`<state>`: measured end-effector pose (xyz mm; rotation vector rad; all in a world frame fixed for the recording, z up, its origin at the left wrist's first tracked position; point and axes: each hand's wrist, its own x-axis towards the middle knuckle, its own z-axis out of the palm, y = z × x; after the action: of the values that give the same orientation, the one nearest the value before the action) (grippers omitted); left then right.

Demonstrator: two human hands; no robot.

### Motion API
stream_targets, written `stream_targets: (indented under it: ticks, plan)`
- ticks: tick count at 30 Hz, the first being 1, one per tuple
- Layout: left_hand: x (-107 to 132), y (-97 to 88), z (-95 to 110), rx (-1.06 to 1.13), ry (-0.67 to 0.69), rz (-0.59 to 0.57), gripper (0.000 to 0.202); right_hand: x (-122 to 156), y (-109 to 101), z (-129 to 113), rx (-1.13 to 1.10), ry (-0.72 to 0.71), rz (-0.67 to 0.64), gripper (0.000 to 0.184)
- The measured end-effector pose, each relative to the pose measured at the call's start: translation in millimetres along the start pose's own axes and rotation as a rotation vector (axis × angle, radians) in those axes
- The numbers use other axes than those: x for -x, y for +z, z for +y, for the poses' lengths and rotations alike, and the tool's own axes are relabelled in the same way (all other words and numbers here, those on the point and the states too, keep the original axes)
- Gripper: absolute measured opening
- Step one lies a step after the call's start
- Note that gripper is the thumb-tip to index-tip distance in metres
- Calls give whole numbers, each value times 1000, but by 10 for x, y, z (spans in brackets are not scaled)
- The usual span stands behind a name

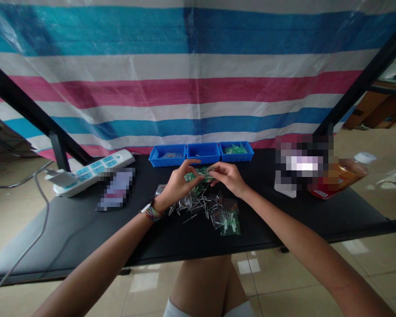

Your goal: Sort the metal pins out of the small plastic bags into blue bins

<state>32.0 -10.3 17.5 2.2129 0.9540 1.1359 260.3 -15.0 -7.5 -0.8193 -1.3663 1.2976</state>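
In front of the blue bins, a small green-tinted clear plastic bag (pixel 203 172) is stretched between my hands. My right hand (pixel 230 176) pinches its right side between thumb and fingertips. At its left edge is my left hand (pixel 181 181), thumb and index finger curved round the bag in a loose pinch. Below them lies a pile of thin silvery metal rods (pixel 204 204), too small to identify. Mixed in and beside the pile are clear bags (pixel 218 216) and another green bag (pixel 231 223) with small pale pieces.
Three joined blue bins stand at the back: the left bin (pixel 167 155), middle bin (pixel 203 152) and right bin (pixel 236 150), the last holding green bags. A power strip (pixel 95 169) and a blurred phone-like object (pixel 117 189) lie left. A bottle (pixel 350 174) lies tilted right.
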Motion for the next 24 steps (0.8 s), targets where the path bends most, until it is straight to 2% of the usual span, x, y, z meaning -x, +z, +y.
stream_targets:
  ticks: [3, 5, 7, 9, 10, 12, 15, 20, 24]
  plan:
    - [-1, -19, 15, 35, -43, -4, 45, -94, -177, -8, 34, -68, 144, 39]
    - [-7, -42, 10, 32, -62, 4, 40, -174, -393, -33, 111, -216, 342, 36]
    - [-14, -61, -2, 23, -64, 13, 36, -241, -641, -48, 294, -377, 552, 35]
    - [-18, -68, -16, 15, -56, 12, 33, -282, -850, -32, 567, -447, 669, 38]
    - [-19, -66, -23, 14, -49, 8, 32, -292, -921, -10, 733, -458, 658, 40]
    - [-18, -57, -36, 10, -36, 0, 32, -300, -985, 56, 1046, -444, 493, 43]
    - [-11, -48, -44, 1, -25, -13, 31, -304, -946, 152, 1306, -412, 303, 49]
    - [-16, -63, -56, -13, -29, -35, 27, -291, -858, 161, 1366, -411, 246, 45]
    - [-50, -91, -133, -146, 46, -113, 21, -233, -785, 60, 1329, -460, 290, 44]
